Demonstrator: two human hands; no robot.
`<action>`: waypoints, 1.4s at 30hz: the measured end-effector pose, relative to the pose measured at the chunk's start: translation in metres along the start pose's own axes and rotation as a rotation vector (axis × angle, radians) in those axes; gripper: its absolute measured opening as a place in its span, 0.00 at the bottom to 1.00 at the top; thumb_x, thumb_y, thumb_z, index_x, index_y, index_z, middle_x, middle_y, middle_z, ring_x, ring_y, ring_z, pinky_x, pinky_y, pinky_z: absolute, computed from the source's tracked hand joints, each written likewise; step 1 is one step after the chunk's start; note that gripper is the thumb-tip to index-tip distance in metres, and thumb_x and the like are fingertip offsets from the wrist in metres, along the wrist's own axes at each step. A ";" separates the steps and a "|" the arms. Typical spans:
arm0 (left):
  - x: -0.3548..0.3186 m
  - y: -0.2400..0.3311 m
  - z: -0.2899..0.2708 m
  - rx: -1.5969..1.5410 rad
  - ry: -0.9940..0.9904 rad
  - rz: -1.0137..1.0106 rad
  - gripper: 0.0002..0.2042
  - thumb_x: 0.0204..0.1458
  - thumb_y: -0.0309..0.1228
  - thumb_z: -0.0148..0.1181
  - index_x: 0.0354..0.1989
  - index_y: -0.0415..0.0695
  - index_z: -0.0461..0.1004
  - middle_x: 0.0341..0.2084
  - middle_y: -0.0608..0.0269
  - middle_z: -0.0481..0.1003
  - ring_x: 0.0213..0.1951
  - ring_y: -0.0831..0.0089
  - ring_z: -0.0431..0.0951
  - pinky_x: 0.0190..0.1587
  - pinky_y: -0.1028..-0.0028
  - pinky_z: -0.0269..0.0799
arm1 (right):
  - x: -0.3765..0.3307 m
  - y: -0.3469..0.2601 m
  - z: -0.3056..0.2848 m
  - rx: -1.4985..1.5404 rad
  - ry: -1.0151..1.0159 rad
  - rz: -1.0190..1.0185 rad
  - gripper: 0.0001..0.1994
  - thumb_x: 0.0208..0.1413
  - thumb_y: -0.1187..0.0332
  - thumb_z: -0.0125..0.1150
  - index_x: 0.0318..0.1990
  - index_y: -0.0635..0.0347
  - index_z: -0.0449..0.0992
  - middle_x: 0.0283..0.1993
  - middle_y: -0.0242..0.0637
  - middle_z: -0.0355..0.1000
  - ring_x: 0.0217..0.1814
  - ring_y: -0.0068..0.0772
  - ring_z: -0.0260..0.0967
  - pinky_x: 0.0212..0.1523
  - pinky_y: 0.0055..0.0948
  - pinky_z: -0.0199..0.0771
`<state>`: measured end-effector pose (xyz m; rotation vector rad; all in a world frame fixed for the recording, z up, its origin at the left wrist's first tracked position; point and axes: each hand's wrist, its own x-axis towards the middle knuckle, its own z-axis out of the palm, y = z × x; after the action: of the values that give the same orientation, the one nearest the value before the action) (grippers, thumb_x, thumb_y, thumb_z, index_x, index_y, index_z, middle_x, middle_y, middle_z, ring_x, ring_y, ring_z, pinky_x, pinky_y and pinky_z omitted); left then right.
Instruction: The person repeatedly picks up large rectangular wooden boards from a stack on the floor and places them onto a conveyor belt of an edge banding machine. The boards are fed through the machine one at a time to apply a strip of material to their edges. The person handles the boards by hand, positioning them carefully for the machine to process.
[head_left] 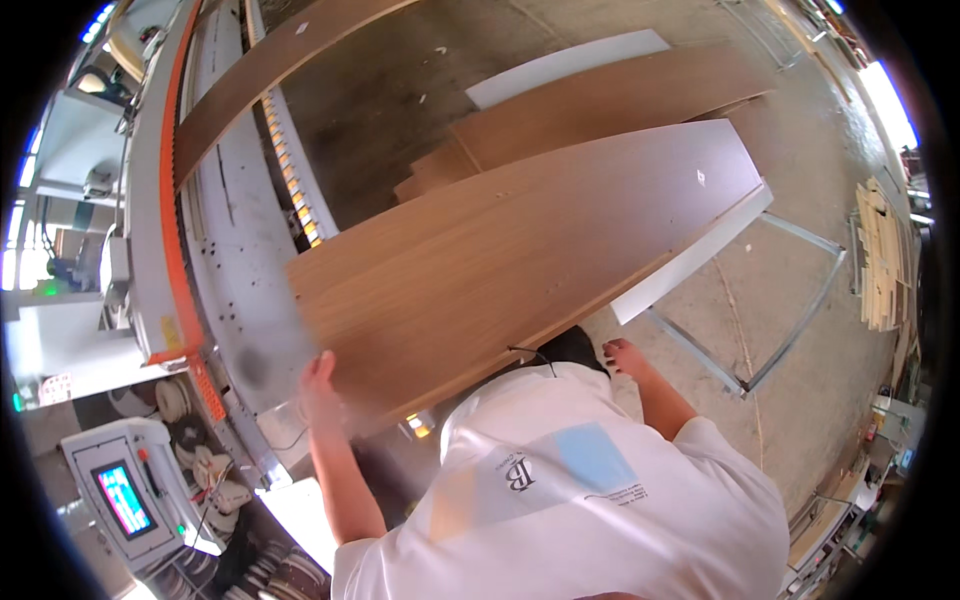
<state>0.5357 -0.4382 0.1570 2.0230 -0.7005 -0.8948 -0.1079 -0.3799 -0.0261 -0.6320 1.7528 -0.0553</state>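
A long wood-grain panel (pixel 480 270) spans the middle, its left end by the machine bed. At its near-left corner, my left hand (pixel 322 392) is closed against the panel's end; the hand is partly blurred. My right hand (pixel 626 358) hangs beside the panel's near edge, apart from it. Its fingers are loosely bent and spread, with nothing in them. Beneath the panel's right part, a white panel (pixel 690 255) sticks out.
A long machine with an orange rail (pixel 180 200) runs along the left, another wood-grain strip (pixel 270 80) lying across it. More brown panels (pixel 610 105) lie beyond. A grey metal frame (pixel 800 330) stands at right. A control box (pixel 135 490) is at lower left.
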 end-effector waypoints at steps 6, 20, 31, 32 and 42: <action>0.005 -0.022 -0.166 0.166 0.308 0.002 0.15 0.56 0.38 0.59 0.38 0.35 0.80 0.29 0.62 0.78 0.34 0.73 0.74 0.40 0.72 0.68 | 0.020 0.001 -0.011 -0.016 -0.030 0.049 0.26 0.57 0.49 0.55 0.59 0.53 0.70 0.52 0.37 0.75 0.49 0.40 0.76 0.45 0.48 0.76; -0.104 -0.080 0.000 1.210 0.511 0.275 0.28 0.60 0.43 0.54 0.66 0.45 0.62 0.68 0.57 0.60 0.70 0.56 0.54 0.70 0.52 0.48 | 0.151 -0.010 -0.115 0.602 0.227 0.181 0.39 0.59 0.36 0.47 0.69 0.55 0.58 0.66 0.40 0.66 0.63 0.42 0.66 0.55 0.55 0.64; -0.101 -0.072 0.035 1.146 0.617 0.066 0.31 0.59 0.46 0.51 0.68 0.43 0.57 0.72 0.56 0.52 0.74 0.56 0.44 0.74 0.52 0.35 | 0.147 -0.099 -0.114 1.073 0.041 0.147 0.28 0.61 0.45 0.48 0.63 0.48 0.66 0.65 0.36 0.64 0.68 0.46 0.60 0.65 0.55 0.63; -0.101 -0.073 0.035 1.132 0.613 0.061 0.31 0.59 0.46 0.51 0.68 0.43 0.57 0.72 0.56 0.52 0.74 0.56 0.45 0.74 0.52 0.35 | 0.143 -0.103 -0.116 1.063 0.051 0.154 0.28 0.61 0.45 0.48 0.64 0.48 0.65 0.65 0.36 0.64 0.68 0.47 0.61 0.65 0.55 0.63; -0.090 -0.098 0.021 1.000 0.581 0.049 0.30 0.59 0.45 0.53 0.67 0.45 0.60 0.71 0.58 0.55 0.74 0.58 0.47 0.73 0.52 0.37 | 0.088 -0.128 -0.143 0.870 0.055 -0.017 0.28 0.63 0.45 0.44 0.66 0.48 0.64 0.68 0.35 0.63 0.69 0.45 0.60 0.65 0.54 0.63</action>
<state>0.4810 -0.3301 0.0973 2.9051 -0.9415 0.1947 -0.2017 -0.5692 -0.0172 -0.0023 1.5722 -0.8039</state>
